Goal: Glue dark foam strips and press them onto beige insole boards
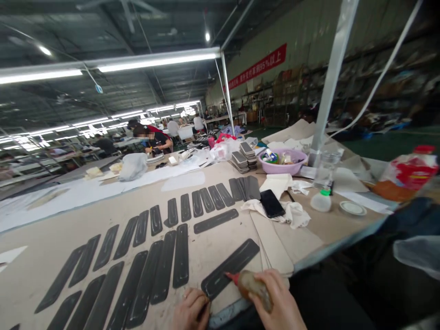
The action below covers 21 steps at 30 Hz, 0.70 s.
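Right hand (pixel 280 305) pressing a glue bottle (pixel 252 284) to a dark strip (pixel 231 266)
Fingers wrap the bottle, and its red nozzle touches the strip, which lies slanted at the counter's (pixel 206 247) near edge between both hands. Left hand (pixel 190 311) pinches the strip's near end. Rows of similar strips (pixel 151 256) lie just to the left.

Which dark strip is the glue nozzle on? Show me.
The slanted strip alone at the near edge: the glue bottle in the right hand touches it; the left hand holds its end.
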### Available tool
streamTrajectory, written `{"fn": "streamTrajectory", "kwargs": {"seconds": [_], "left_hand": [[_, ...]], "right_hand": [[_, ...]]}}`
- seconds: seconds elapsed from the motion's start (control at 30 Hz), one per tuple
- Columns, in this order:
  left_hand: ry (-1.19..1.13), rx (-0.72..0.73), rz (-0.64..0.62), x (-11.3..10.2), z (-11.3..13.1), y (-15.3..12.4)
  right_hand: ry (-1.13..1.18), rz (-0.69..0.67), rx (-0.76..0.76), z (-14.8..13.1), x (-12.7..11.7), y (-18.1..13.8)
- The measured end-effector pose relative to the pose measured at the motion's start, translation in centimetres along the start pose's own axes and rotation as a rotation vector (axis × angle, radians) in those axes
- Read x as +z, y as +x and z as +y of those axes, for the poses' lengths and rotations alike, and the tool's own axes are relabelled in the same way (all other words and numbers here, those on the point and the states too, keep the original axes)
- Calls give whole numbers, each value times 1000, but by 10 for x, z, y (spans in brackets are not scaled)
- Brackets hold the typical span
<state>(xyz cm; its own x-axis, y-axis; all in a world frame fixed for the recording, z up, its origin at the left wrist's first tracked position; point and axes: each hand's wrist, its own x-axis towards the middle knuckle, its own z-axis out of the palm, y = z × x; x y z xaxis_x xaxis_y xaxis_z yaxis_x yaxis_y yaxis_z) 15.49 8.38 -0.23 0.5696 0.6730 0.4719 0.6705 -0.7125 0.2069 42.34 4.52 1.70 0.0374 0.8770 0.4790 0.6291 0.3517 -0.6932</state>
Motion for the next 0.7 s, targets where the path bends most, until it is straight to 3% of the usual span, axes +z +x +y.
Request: {"fn": "streamTrajectory", "kwargs": {"seconds": [0.13,0.27,0.47,0.6,0.7], "left_hand": [[22,44,56,9,-10,-3],[30,17,60,10,-10,-2],[16,33,81,2,0,4],[-23,-57,-2,-3,6,2],[-11,-34,-27,-1,1,0]], "right_hand": [[-113,146,10,31,-13,3],[-168,225,21,44,-21,1],[-125,272,24,44,-24,4],[-152,348,95,35,-40,11],[-178,370,143,34,-49,17]]}}
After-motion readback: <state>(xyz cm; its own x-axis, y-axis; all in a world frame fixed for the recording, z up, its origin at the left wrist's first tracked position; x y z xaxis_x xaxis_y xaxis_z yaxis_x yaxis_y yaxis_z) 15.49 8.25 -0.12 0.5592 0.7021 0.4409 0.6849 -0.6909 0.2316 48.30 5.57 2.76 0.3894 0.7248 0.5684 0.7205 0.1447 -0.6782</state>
